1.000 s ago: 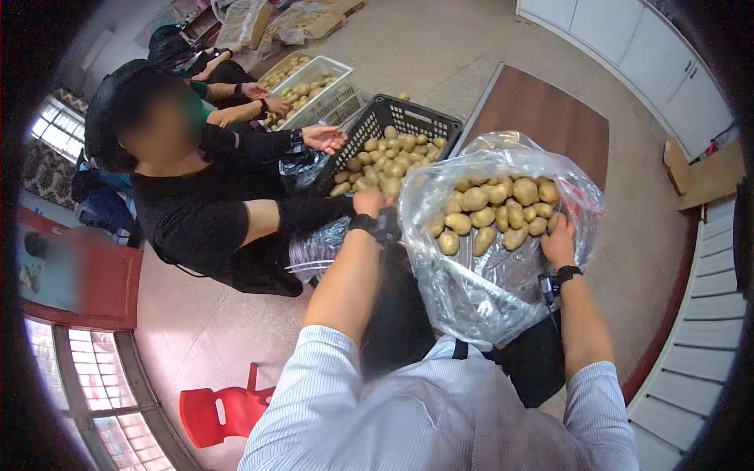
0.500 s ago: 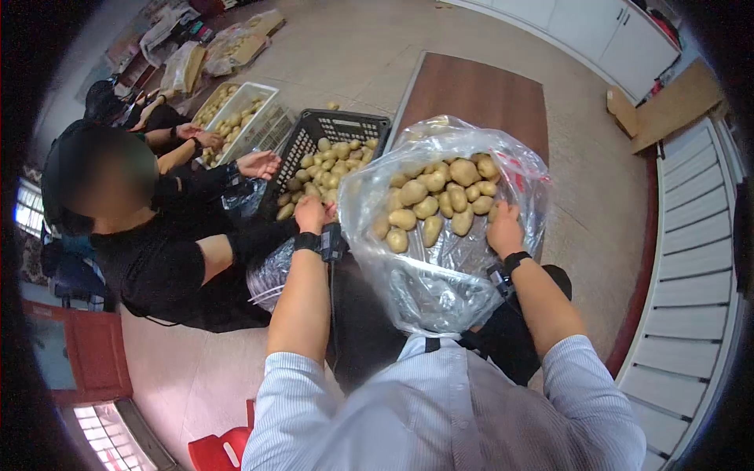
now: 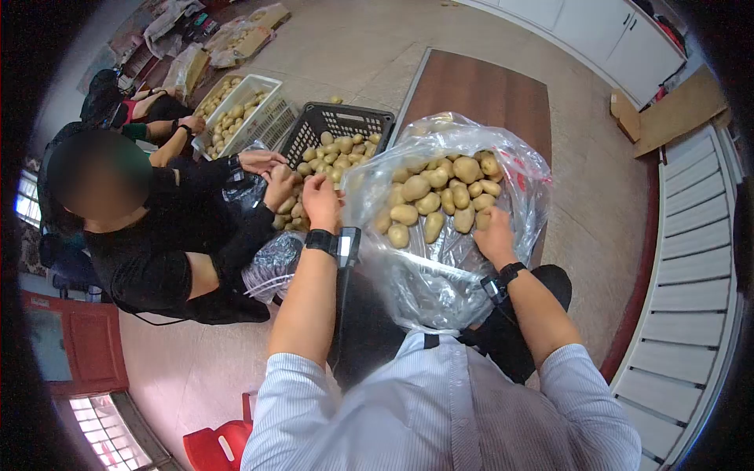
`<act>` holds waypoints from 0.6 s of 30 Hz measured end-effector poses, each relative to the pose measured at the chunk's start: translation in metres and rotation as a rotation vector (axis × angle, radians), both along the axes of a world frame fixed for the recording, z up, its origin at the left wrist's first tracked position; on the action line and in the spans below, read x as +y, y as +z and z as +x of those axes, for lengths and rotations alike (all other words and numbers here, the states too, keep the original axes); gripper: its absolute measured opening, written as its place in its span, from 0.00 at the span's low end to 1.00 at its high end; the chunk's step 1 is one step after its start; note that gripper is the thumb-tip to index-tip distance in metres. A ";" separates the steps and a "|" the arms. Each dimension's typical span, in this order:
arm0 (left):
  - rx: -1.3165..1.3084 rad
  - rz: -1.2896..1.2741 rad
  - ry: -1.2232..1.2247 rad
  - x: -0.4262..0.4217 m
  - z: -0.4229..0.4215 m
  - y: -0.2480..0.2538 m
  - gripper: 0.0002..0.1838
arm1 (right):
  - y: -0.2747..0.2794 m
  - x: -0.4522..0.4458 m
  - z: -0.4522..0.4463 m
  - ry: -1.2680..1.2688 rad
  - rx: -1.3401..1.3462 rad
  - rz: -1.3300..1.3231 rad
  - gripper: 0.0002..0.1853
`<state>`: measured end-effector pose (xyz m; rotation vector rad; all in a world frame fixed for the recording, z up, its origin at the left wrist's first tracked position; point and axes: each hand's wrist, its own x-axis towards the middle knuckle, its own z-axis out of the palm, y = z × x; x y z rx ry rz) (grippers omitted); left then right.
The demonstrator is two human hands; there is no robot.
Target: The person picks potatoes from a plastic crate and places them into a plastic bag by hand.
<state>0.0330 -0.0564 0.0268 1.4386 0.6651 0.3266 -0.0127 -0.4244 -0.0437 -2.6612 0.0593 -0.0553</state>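
The left hand point(image 3: 320, 204), grip unclear, partly covers potatoes point(image 3: 343, 144) in the black crate point(image 3: 353, 119).

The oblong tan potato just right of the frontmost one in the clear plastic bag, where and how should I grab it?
Probably grip the oblong tan potato across its middle, the right hand coming from your side, squeezing the long flanks: its length points roughly toward you, and the clear plastic bag lies bare before it.

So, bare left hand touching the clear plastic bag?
Cannot tell. In the head view, the left hand is close beside the bag; where they meet in the image, neither contact nor a gap shows plainly.
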 end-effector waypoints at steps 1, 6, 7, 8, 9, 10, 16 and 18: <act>-0.004 -0.033 -0.040 -0.007 -0.003 0.008 0.13 | 0.003 0.001 0.001 -0.007 -0.069 0.096 0.25; 0.029 -0.073 -0.275 -0.027 -0.002 0.011 0.12 | 0.027 0.013 0.009 -0.053 -0.187 0.290 0.26; 0.030 -0.074 -0.280 -0.030 -0.002 0.009 0.12 | 0.033 0.017 0.009 -0.058 -0.149 0.405 0.26; 0.044 -0.079 -0.326 -0.034 -0.003 0.009 0.13 | 0.037 0.018 0.008 -0.062 -0.111 0.521 0.26; 0.056 -0.084 -0.370 -0.039 -0.003 0.010 0.13 | 0.025 0.019 0.010 -0.062 -0.111 0.522 0.26; 0.068 -0.088 -0.413 -0.042 -0.003 0.010 0.13 | 0.010 0.022 0.012 -0.062 -0.074 0.673 0.27; 0.192 -0.081 -0.648 -0.054 -0.005 0.009 0.15 | 0.037 0.052 -0.002 -0.085 0.338 1.339 0.22; 0.217 -0.106 -0.675 -0.058 -0.008 0.011 0.16 | 0.053 0.063 -0.007 -0.071 0.407 1.526 0.21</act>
